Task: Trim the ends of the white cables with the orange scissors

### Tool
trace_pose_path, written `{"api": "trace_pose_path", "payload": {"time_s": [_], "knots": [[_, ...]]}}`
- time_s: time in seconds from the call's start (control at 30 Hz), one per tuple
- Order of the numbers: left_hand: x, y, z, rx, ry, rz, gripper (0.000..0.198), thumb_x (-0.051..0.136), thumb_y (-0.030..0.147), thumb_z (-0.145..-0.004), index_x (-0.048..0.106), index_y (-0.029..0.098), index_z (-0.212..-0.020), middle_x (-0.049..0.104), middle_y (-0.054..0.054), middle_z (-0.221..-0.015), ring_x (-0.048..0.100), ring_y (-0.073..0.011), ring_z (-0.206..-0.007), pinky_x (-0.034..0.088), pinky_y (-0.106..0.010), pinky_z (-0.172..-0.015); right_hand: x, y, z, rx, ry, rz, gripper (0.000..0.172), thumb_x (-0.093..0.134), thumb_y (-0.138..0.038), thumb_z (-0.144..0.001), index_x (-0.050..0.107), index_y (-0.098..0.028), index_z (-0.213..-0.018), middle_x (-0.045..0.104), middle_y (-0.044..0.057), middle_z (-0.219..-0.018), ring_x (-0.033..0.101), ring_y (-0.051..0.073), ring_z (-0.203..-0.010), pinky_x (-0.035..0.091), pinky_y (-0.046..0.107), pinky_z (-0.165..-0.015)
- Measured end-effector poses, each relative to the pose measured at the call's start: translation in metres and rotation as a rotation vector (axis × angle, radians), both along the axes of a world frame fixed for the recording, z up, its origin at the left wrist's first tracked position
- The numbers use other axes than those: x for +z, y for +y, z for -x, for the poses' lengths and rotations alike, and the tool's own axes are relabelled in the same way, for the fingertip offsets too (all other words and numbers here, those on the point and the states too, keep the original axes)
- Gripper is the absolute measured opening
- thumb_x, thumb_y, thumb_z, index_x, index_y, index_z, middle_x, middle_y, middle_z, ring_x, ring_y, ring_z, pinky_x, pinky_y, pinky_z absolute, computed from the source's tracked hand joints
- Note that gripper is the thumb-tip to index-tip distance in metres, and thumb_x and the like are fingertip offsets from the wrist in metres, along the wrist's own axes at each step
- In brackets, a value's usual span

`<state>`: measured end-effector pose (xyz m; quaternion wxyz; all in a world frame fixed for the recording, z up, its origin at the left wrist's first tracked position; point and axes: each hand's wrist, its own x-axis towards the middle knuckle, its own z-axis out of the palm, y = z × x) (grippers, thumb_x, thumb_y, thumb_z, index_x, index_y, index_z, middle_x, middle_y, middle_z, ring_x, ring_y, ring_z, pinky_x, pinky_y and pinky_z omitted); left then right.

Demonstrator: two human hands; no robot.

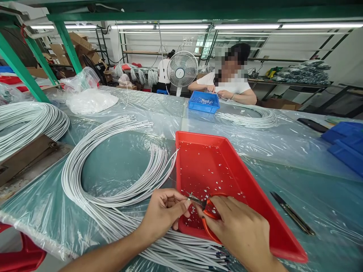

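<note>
My left hand (167, 211) is over the near left part of a red tray (244, 177), its thumb and forefinger pinched on the end of a white cable. My right hand (238, 223) is closed round the orange handles of scissors (211, 211), whose blades point left and meet the cable end at my left fingertips. Small white scraps lie in the tray. A coiled bundle of white cables (73, 170) spreads to the left, and many cable ends run below my left hand toward the near edge.
Tweezers or a slim knife (292, 213) lie right of the tray. Farther off, a person (232, 79) works at a blue tray (204, 107) beside another coil (255, 119). More cable (53, 117) and a metal fixture (28, 162) are at left; blue bins (346, 143) at right.
</note>
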<state>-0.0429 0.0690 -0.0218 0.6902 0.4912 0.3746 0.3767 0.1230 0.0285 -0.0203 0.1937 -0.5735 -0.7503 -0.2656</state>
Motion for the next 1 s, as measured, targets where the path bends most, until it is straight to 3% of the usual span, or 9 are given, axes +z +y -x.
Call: {"api": "trace_pose_path", "payload": {"time_s": [1.0], "knots": [[0.0009,-0.0016,0.0018,0.014,-0.011,-0.030,0.024,0.065,0.032,-0.072,0.064,0.008,-0.073,0.062,-0.003,-0.055,0.040,-0.0021,-0.033,0.033,-0.014,-0.032,-0.0006,-0.0010,0.0001,-0.005,-0.052,-0.065,0.044,0.041,-0.043,-0.087,0.045,-0.019,-0.050,0.043,-0.002,-0.040,0.043,0.013,-0.039,0.018,0.026,-0.046]]}}
